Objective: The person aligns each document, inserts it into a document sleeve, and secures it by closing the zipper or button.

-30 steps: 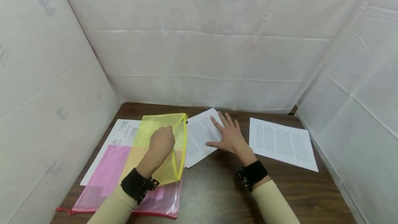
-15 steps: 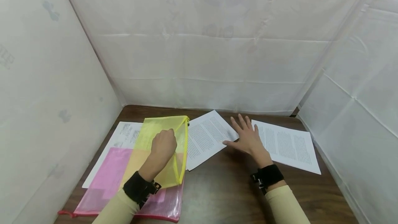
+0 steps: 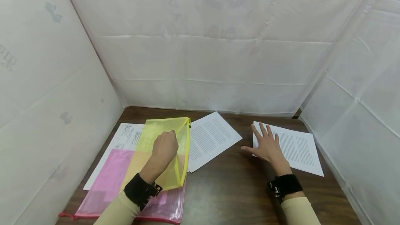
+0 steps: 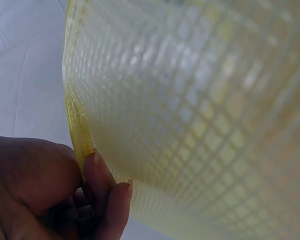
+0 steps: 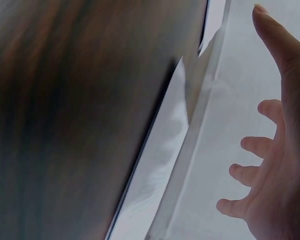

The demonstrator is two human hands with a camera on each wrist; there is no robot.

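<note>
Two printed sheets lie loose on the worktop [image 3: 225, 183] in the head view, neither inside a pouch. The left hand [image 3: 165, 146] pinches the open edge of the yellow pouch [image 3: 162, 129], which rests on a pink pouch [image 3: 107, 180] and another paper [image 3: 125, 134] at the left. The middle sheet [image 3: 209, 138] sits just beside the yellow pouch's zipper edge, untouched. The right hand [image 3: 268, 147], fingers straight and spread, rests flat on the near left corner of the right sheet [image 3: 297, 148] and holds nothing. As I judge it, the pouch is held open and ready, but filling it is all left to do.

From the left wrist, thumb and fingers [image 4: 107, 195] are curled on the mesh rim of the yellow pouch [image 4: 205, 110], lifting it.

From the right wrist, the right hand [image 5: 280, 150] is splayed open over white paper [image 5: 160, 165]; whether the fingertips press the paper cannot be told here.
</note>
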